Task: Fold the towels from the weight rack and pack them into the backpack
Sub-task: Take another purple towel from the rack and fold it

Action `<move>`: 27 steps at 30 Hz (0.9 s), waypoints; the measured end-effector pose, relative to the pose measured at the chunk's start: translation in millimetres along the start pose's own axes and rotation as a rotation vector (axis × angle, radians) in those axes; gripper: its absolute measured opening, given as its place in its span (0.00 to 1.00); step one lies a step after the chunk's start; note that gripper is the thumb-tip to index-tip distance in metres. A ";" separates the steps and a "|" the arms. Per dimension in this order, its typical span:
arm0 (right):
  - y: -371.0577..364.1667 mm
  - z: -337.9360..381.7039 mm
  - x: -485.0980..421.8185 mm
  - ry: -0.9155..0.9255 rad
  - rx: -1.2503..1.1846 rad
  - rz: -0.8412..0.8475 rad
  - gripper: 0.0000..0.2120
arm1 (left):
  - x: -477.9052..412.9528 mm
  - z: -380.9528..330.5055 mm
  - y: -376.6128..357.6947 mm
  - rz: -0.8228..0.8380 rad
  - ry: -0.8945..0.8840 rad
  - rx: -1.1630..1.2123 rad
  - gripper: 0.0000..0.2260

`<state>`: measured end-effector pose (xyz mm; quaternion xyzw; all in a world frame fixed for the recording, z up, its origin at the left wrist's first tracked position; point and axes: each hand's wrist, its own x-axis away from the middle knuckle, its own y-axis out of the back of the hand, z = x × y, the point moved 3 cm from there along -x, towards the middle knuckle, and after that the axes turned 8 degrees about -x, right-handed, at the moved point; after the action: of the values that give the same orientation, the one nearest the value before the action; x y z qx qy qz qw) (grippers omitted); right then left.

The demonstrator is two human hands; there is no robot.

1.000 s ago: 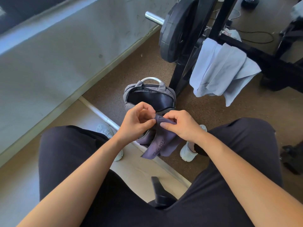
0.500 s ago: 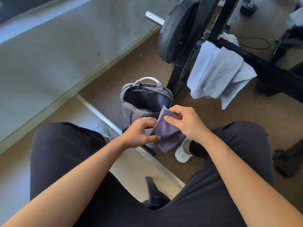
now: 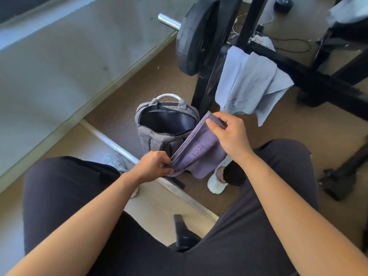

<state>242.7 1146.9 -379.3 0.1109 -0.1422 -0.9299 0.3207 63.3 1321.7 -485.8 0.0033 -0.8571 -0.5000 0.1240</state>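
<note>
A folded purple towel (image 3: 196, 150) with embossed lettering stretches between my hands, just in front of the backpack. My left hand (image 3: 153, 166) pinches its near lower end. My right hand (image 3: 229, 132) pinches its far upper end beside the backpack's rim. The grey backpack (image 3: 153, 136) stands upright on the floor with its top unzipped and its dark inside showing. A light blue towel (image 3: 249, 84) hangs draped over a bar of the black weight rack (image 3: 310, 80) behind it.
A black weight plate (image 3: 193, 38) on a steel bar sits on the rack, above the backpack. A pale wall (image 3: 59, 62) runs along the left. A white pipe (image 3: 111, 144) crosses the floor by my white shoes. My seated legs fill the foreground.
My hands have drawn apart, pulling the bunched purple towel out into a long folded strip. The right hand rose toward the backpack's rim; the left hand dropped nearer to me.
</note>
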 end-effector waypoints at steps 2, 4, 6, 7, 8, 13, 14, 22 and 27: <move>5.9 2.5 -1.0 0.033 0.000 -0.071 0.02 | 0.7 4.1 -0.6 0.009 0.002 -0.028 0.08; 11.9 2.4 -2.0 0.040 0.009 -0.130 0.02 | 2.9 11.0 2.4 -0.014 0.021 -0.040 0.12; 18.4 -1.9 -3.8 0.017 0.048 -0.169 0.05 | 5.4 20.9 12.8 -0.099 0.082 -0.016 0.16; 22.1 -5.2 -5.1 -0.006 0.074 -0.175 0.08 | 7.0 25.7 21.0 -0.145 0.123 0.014 0.15; 26.3 -8.6 -6.6 -0.032 0.098 -0.167 0.09 | 9.1 29.9 30.6 -0.192 0.168 0.047 0.11; 37.4 -20.5 -10.7 -0.204 0.231 0.056 0.08 | 27.1 47.7 73.1 -0.513 0.329 0.119 0.05; 35.3 -22.3 -9.9 -0.239 0.267 0.128 0.09 | 30.8 49.5 78.4 -0.556 0.346 0.118 0.05; 17.3 -25.5 1.2 -0.323 0.341 0.348 0.06 | 54.8 52.8 98.1 -0.550 0.479 -0.081 0.07; 21.9 -16.2 -3.3 -0.040 0.225 -0.072 0.06 | 64.1 38.9 114.8 -0.891 0.297 -0.072 0.09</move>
<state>262.5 1129.3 -386.7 0.1325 -0.2479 -0.9210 0.2699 6.3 1404.0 -392.1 0.4379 -0.7273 -0.5281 0.0187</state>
